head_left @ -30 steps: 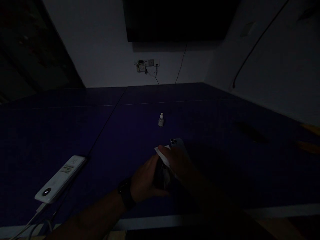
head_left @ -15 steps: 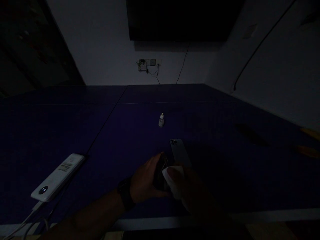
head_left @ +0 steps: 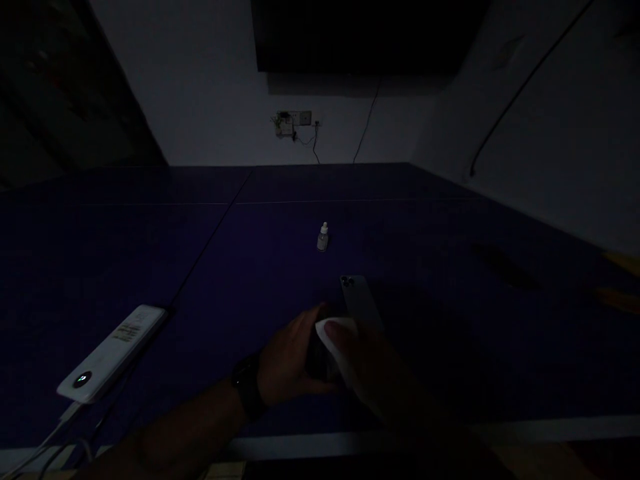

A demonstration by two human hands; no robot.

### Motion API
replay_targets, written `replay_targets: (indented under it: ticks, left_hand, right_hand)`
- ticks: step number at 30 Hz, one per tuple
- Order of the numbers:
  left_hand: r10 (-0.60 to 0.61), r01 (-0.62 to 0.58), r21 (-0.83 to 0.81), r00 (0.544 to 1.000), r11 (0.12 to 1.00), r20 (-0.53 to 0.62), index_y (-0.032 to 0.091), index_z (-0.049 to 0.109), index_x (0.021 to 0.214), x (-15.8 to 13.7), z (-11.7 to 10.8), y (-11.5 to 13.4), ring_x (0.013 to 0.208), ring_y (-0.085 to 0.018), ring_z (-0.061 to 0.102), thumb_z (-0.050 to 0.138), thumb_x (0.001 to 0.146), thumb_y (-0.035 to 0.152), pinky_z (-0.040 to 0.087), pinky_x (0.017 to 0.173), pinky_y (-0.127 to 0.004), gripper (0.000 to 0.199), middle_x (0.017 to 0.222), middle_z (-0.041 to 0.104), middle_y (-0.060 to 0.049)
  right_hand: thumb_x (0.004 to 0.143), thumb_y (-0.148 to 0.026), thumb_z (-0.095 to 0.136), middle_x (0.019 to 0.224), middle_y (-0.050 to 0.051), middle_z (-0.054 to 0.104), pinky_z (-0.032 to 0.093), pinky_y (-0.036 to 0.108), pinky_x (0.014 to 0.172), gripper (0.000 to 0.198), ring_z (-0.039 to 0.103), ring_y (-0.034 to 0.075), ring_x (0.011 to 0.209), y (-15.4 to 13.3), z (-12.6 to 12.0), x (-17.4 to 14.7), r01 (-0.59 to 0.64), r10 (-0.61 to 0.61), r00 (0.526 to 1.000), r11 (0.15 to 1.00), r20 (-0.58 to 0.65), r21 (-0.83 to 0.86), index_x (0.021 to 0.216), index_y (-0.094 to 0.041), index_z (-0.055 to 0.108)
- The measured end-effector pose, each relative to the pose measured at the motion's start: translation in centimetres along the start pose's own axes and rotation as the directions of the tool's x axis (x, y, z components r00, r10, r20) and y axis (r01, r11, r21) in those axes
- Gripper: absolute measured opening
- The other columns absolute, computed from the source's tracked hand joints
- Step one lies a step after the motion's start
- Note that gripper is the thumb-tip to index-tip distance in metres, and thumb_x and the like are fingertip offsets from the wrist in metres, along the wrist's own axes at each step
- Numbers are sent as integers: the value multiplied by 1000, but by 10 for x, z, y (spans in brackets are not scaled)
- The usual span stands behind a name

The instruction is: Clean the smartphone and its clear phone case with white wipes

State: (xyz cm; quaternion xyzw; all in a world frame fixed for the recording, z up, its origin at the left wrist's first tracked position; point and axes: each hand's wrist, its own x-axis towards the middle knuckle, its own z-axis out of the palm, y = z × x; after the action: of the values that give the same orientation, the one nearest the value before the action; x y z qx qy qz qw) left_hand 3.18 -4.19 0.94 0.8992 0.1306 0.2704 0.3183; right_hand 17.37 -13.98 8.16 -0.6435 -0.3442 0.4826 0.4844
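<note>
My left hand (head_left: 286,363), a dark watch on its wrist, curls around a dark rounded object (head_left: 315,357). The room is too dim to tell what kind of object it is. In my right hand (head_left: 375,363) a white tissue (head_left: 323,331) is pinched, its upper part lying against the top of the dark object. Much of that object is hidden behind the tissue and fingers. Just beyond the right hand, a smartphone (head_left: 361,299) lies with its camera side up, partly covered by the hand.
A small dropper bottle (head_left: 323,241) stands upright past the phone on the dark blue table (head_left: 270,267). At left lies a white power bank (head_left: 113,353) with a cable (head_left: 67,415). A dark flat item (head_left: 505,267) rests at right. Wall sockets (head_left: 295,123) are at the back.
My right hand has moved the tissue slightly left and up, over more of the dark object's top. My left hand keeps its hold. The view has shifted slightly.
</note>
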Motion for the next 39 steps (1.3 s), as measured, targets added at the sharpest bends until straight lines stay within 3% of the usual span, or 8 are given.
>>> replay_targets:
  ticks: [5,11,16,22,26,32,36,39]
  left_hand:
    - [-15,15,18,1000,1000,11,24,11,157,1,0,5,133,-39,51,93,64,46,47,109,-56,125,149,46,-19]
    - [16,-16,12,1000,1000,23,25,13,156,2,0,1,133,-40,50,94,61,45,46,109,-56,127,150,46,-18]
    - [4,-3,-24,999,1000,38,24,17,155,2,-1,-1,130,-39,53,94,61,46,49,106,-53,123,146,49,-17]
    - [-10,8,40,999,999,35,23,9,158,-2,1,-1,138,-42,45,93,63,50,43,111,-58,130,154,40,-21]
    - [-16,13,89,999,996,35,22,8,158,-2,2,0,136,-42,48,94,61,47,46,110,-57,132,152,42,-23]
    - [17,-20,83,999,996,35,23,8,158,-3,1,0,137,-42,47,91,65,52,46,109,-58,129,153,42,-21]
    - [29,-31,51,999,998,23,24,11,157,-1,-1,2,130,-39,53,90,65,54,49,106,-55,125,148,47,-19]
    - [16,-18,71,1000,997,24,25,16,155,-1,-1,3,124,-37,57,93,62,51,53,100,-53,123,142,52,-17]
  right_hand:
    - [73,-59,68,86,8,71,52,33,65,45,65,24,77,11,-3,-23,-95,86,985,994,-151,-55,94,-20,69]
    - [77,-60,65,83,7,70,50,32,69,44,65,22,79,-6,5,10,28,-25,998,999,-64,47,84,-18,69]
    - [74,-65,67,70,4,67,48,30,61,48,64,20,68,-11,7,32,29,-27,999,998,-41,49,73,-17,67]
    - [80,-71,62,102,11,75,54,38,81,59,69,29,97,-3,-9,-12,-4,5,1000,988,4,-154,107,-20,73]
    - [78,-67,68,122,12,70,51,41,92,62,65,31,112,6,-17,-24,-90,72,991,981,-110,-171,123,-24,68]
    - [87,-60,55,86,8,73,51,33,71,45,68,23,81,-7,-4,14,82,-78,996,985,33,-153,88,-18,71]
    - [86,-55,57,74,6,69,45,30,62,40,64,20,71,-17,2,38,42,-48,998,983,-33,-180,74,-17,67]
    - [88,-53,55,75,5,69,46,29,63,39,64,19,71,-20,1,36,46,-50,999,985,-19,-164,78,-17,68]
